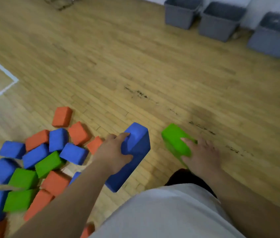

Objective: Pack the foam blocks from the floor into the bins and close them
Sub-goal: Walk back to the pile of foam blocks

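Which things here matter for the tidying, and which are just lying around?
Part of the job: blue block in left hand, green block in right hand, pile of foam blocks, three grey bins.
Just there: white floor line, dark scuff marks.

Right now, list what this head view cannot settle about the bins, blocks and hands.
Grey bins: insides hidden by their own walls and blur; the rightmost bin is cut by the right edge.
Block pile: count unclear; the left forearm covers some, the left and bottom edges cut others.
Green block: motion-blurred, near end behind the right hand.
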`<state>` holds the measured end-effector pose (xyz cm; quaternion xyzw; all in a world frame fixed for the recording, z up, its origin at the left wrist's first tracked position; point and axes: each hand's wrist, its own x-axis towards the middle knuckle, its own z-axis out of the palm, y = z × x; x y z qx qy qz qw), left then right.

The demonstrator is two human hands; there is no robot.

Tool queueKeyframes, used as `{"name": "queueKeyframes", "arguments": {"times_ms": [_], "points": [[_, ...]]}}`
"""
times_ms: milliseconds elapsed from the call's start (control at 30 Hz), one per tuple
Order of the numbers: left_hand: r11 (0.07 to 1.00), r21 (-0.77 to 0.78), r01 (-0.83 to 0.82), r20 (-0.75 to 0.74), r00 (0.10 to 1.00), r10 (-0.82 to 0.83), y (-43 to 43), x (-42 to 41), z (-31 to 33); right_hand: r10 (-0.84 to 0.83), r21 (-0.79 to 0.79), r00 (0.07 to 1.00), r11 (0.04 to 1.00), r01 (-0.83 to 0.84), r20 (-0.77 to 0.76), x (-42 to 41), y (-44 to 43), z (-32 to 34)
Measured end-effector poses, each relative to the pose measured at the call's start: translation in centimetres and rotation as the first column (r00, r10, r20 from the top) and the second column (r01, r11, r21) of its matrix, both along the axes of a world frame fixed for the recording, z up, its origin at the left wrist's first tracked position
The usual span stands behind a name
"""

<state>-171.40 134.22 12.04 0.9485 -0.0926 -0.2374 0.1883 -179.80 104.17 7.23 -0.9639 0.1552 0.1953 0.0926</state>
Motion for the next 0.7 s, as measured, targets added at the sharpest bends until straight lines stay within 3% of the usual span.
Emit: {"name": "queueKeyframes", "arguments": {"times_ms": [133, 333, 467, 700], "points": [[0.993, -0.053, 0.104, 0.083, 0.992, -0.100, -10.5, 5.5, 1.7, -0.220, 0.125, 0.972, 0.970, 0.209, 0.081, 0.8, -9.8, 1.8], [0.966, -0.243, 0.091, 0.171, 0.984, -0.050, -28.9, 11.9, 2.6, -0.469, 0.248, 0.847, 0.877, 0.412, 0.252, 3.8, -26.7, 6.5], [0.915, -0.393, 0.091, 0.201, 0.979, -0.011, -37.7, 14.8, 3.9, -0.575, 0.313, 0.750, 0.815, 0.488, 0.327, 6.9, -34.4, 9.5], [0.860, -0.491, 0.137, 0.170, 0.984, -0.059, -46.9, 27.8, 4.8, -0.630, 0.366, 0.688, 0.774, 0.516, 0.361, 17.7, -40.7, 10.3]]}}
